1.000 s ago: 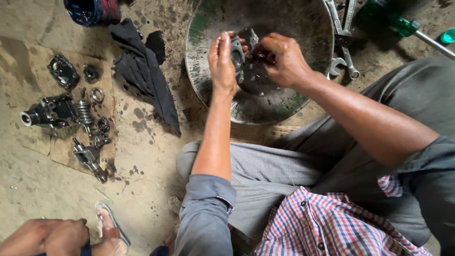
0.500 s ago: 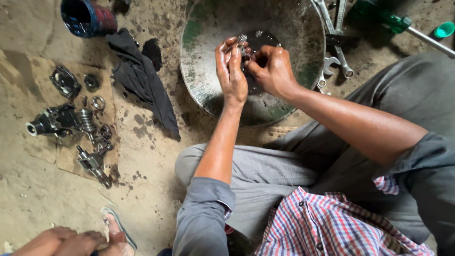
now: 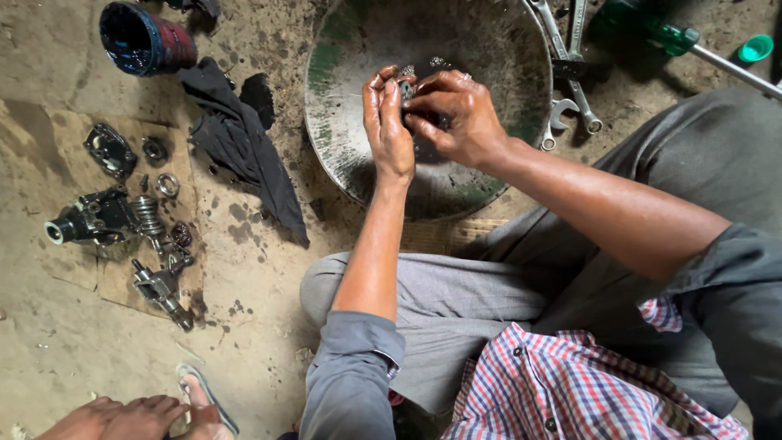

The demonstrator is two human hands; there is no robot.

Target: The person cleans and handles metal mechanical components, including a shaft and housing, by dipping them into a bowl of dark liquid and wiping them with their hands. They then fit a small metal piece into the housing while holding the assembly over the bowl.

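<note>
Over the middle of the round, dented metal basin (image 3: 350, 98) with worn green paint, which stands on the dirt floor and holds dark oily liquid, the left hand (image 3: 388, 130) and right hand (image 3: 456, 118) meet, fingers of both clamped together on a small dark greasy metal part (image 3: 407, 88). Just beyond the basin's far right rim lie steel spanners (image 3: 570, 61); a black rag (image 3: 244, 143) lies by its left rim, with bare floor near the knees.
</note>
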